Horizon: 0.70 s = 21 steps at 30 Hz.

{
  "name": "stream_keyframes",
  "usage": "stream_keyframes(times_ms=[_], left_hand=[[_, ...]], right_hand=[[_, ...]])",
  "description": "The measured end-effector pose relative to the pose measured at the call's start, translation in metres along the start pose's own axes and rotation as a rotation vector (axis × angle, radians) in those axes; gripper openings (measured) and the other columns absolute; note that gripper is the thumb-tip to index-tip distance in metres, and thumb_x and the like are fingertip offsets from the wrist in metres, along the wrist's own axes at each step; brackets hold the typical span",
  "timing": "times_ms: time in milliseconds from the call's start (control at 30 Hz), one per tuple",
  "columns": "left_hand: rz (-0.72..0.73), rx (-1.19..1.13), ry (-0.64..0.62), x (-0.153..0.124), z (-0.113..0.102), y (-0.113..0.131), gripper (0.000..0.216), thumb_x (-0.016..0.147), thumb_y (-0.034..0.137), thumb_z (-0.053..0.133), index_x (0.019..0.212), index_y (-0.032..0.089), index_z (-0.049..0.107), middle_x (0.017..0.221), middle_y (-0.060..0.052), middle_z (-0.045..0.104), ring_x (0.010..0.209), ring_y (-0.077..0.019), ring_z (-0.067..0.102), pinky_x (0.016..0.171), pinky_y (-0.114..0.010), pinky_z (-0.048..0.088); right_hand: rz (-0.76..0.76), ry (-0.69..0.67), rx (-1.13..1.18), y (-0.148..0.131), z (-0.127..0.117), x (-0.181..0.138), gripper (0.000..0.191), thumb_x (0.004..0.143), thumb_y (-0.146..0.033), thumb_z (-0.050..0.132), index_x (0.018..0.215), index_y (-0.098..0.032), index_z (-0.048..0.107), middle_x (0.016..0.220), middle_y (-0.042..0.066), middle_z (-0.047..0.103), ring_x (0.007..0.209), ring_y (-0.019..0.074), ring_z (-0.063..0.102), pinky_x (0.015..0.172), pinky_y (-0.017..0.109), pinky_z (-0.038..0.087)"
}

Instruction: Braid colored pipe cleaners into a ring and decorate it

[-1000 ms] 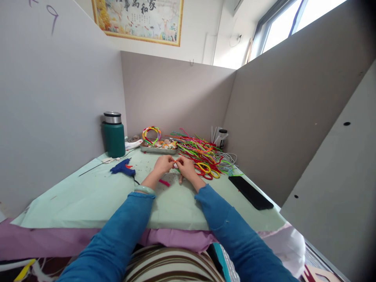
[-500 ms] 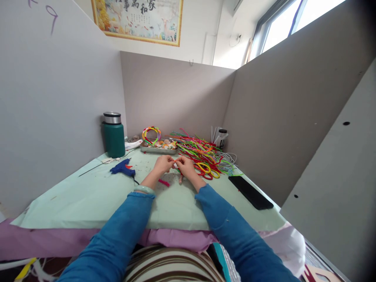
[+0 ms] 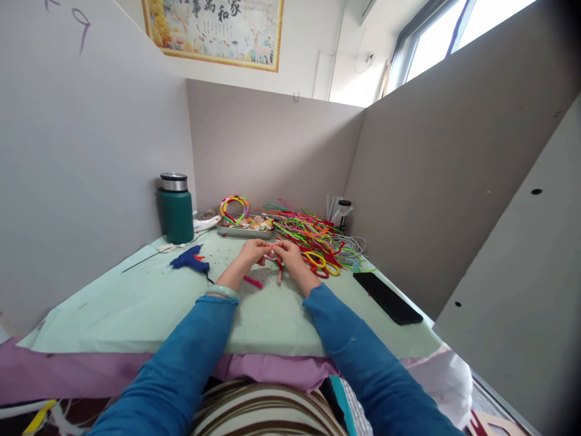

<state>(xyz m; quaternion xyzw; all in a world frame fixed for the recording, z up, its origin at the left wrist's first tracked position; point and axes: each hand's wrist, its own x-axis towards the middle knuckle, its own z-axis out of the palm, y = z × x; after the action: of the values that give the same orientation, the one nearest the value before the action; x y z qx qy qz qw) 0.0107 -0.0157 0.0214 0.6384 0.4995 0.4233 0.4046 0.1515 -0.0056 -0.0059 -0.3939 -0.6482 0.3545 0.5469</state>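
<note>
Over the middle of the table, my left hand [image 3: 255, 251] and my right hand [image 3: 288, 253] meet at their fingertips. Both are closed in a pinch on a small orange piece of pipe cleaner [image 3: 272, 247], mostly hidden by the fingers. Just below the right fingers a red and green strand [image 3: 278, 264] shows, close to a short tan stub [image 3: 279, 278]. A pink pipe cleaner piece [image 3: 253, 282] lies on the cloth beneath my left wrist. Beside my right hand are scissors with yellow handles [image 3: 333, 268] and red-handled ones [image 3: 321, 272].
A blue glue gun [image 3: 190, 259] and a green bottle [image 3: 177, 215] stand left. Behind my hands are a metal tray of small pieces [image 3: 238, 232], a colourful ring [image 3: 222, 209] and a heap of pipe cleaners [image 3: 308, 229]. At right lies a black phone [image 3: 388, 298]. Grey partitions enclose the table.
My fingers have shifted slightly around the orange piece. More of the red and green strand now shows below my right hand. Everything else stays in place.
</note>
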Motion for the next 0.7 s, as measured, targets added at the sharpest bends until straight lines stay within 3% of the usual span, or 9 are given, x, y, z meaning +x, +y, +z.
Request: stream_keyframes(times_ms=[133, 400, 700], left_hand=[[-0.058, 0.0, -0.002, -0.0008, -0.0007, 0.001, 0.018, 0.078, 0.029, 0.059, 0.08, 0.012, 0.062, 0.08, -0.005, 0.07, 0.039, -0.0029, 0.045, 0.045, -0.019, 0.04], [-0.084, 0.023, -0.007, -0.0027, -0.0002, 0.004, 0.024, 0.076, 0.036, 0.063, 0.078, 0.012, 0.063, 0.077, -0.005, 0.07, 0.04, -0.0035, 0.045, 0.045, -0.019, 0.041], [-0.025, 0.045, 0.0, -0.0007, -0.0009, 0.0026, 0.023, 0.081, 0.033, 0.057, 0.083, 0.011, 0.062, 0.08, -0.007, 0.071, 0.039, -0.0033, 0.046, 0.044, -0.018, 0.041]], right_hand=[[-0.026, 0.008, -0.099, -0.0006, 0.001, -0.002, 0.018, 0.073, -0.034, 0.054, 0.077, -0.018, 0.061, 0.068, -0.001, 0.058, 0.054, 0.0123, 0.05, 0.046, 0.023, 0.041], [-0.198, 0.095, -0.407, 0.0028, -0.0014, 0.0002, 0.017, 0.077, -0.028, 0.05, 0.078, -0.02, 0.066, 0.074, 0.0, 0.065, 0.067, 0.0138, 0.057, 0.064, 0.024, 0.043], [-0.185, 0.108, -0.386, 0.0055, -0.0009, 0.0021, 0.017, 0.077, -0.031, 0.051, 0.077, -0.02, 0.064, 0.07, -0.001, 0.064, 0.064, 0.0135, 0.056, 0.061, 0.024, 0.042]])
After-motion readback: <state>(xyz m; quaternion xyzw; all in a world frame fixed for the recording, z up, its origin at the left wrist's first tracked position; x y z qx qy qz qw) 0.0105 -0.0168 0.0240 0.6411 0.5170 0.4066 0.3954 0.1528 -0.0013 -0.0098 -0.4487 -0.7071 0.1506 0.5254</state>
